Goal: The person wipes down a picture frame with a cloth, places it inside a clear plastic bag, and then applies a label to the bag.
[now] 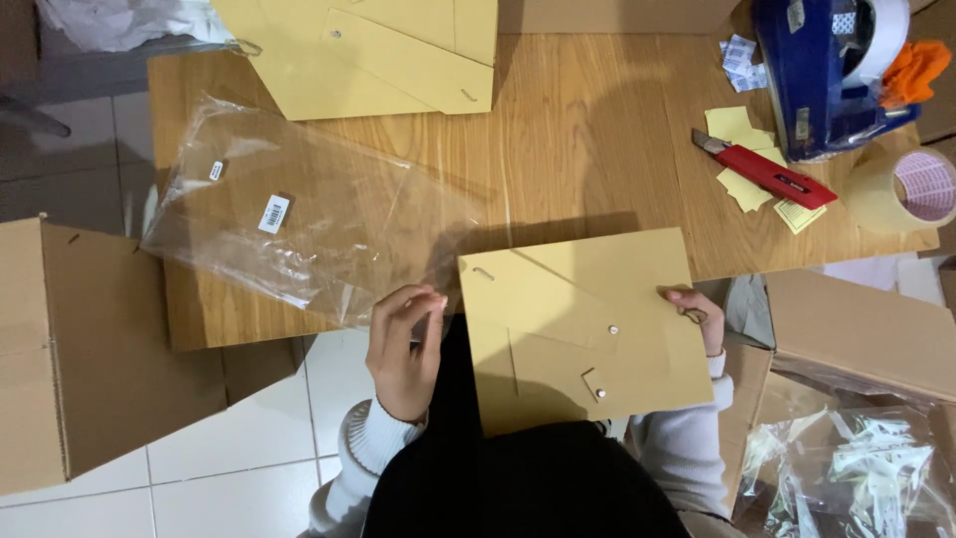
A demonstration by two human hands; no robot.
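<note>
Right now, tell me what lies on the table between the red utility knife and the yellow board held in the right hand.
In the head view, only bare wooden tabletop lies between the red utility knife and the yellow board in the right hand.

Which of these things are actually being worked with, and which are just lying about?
In hand:
- left hand grips the clear plastic bag
- right hand holds the yellow cardboard piece

Lying about:
- red utility knife
- blue tape dispenser
- tape roll
- yellow paper scraps
- second yellow cardboard piece
- cardboard box on the floor
</note>
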